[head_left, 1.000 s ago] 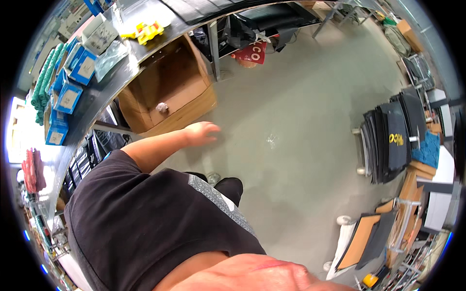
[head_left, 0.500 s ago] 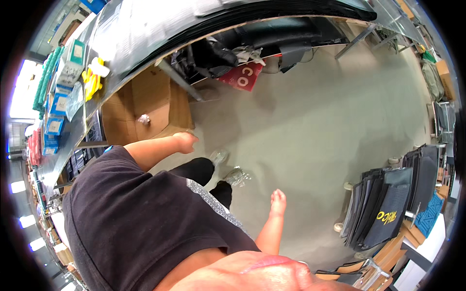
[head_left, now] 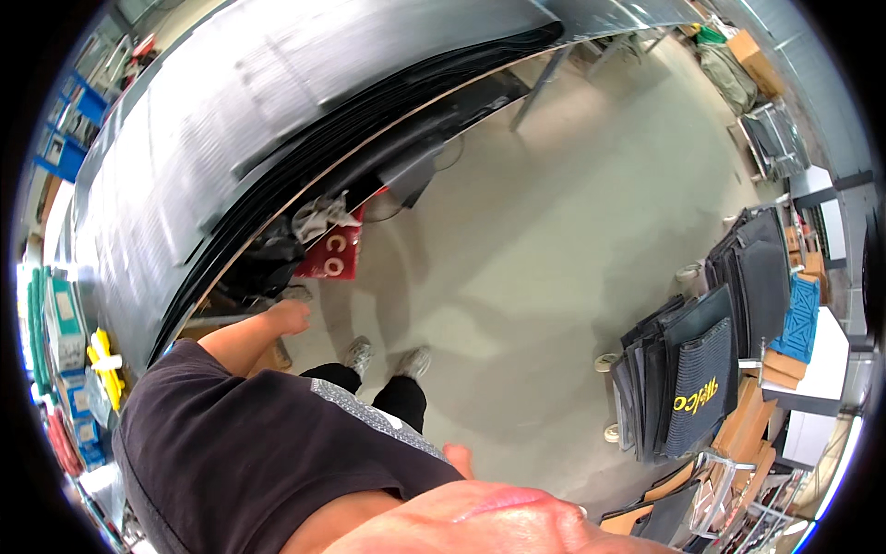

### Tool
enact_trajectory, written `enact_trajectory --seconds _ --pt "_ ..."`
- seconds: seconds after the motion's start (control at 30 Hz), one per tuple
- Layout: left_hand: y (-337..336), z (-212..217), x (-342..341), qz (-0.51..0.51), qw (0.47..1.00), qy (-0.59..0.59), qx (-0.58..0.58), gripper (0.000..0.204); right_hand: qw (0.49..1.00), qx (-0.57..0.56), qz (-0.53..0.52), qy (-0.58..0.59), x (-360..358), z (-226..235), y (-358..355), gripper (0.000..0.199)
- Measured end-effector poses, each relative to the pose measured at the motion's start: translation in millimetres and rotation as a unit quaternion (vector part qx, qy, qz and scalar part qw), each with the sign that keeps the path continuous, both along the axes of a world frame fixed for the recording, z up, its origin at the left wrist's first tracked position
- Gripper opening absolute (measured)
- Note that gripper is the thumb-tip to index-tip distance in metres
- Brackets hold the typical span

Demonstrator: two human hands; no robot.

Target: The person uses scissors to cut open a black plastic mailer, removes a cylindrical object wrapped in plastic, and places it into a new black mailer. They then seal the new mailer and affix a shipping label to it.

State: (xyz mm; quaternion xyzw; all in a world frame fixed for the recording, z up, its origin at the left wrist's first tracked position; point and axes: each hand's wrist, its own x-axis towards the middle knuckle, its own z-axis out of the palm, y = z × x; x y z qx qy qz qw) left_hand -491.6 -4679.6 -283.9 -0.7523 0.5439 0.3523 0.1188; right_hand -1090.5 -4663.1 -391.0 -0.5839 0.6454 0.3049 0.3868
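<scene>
My left hand (head_left: 291, 317) hangs beside the worktable with its fingers curled in and nothing visible in them. It is nearest to the table's lower edge and a red sheet with white lettering (head_left: 334, 254) on the lower level. Only a small part of my right hand (head_left: 459, 458) shows past my shirt; its fingers are mostly hidden. Dark ribbed mats (head_left: 369, 120) lie in a thick stack on the table, their top partly under a glossy clear covering.
Dark mats (head_left: 660, 388) stand upright on a wheeled cart to the right, by a blue lattice piece (head_left: 798, 319) and cardboard. Yellow items (head_left: 106, 369) and blue boxes (head_left: 83, 429) are at the left. Grey floor (head_left: 544, 249) stretches between the table and cart.
I have moved forward along the table, and my view has turned. The open cardboard box is mostly out of sight. My right hand has swung back behind my shirt.
</scene>
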Motion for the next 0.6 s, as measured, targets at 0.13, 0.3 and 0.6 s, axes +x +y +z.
enact_trajectory --seconds 0.13,0.3,0.6 --pt "-86 28 -21 0.135 0.98 0.047 0.136 0.036 0.977 0.121 -0.17 0.051 3 66 -93 0.038" --pt "-114 -49 -15 0.005 0.988 -0.055 0.145 0.032 0.972 0.12 0.167 -0.115 -53 -114 -185 0.029" --pt "-150 43 -105 0.343 0.914 -0.111 0.187 0.042 0.936 0.128 -0.228 -0.235 81 -18 -520 0.033"
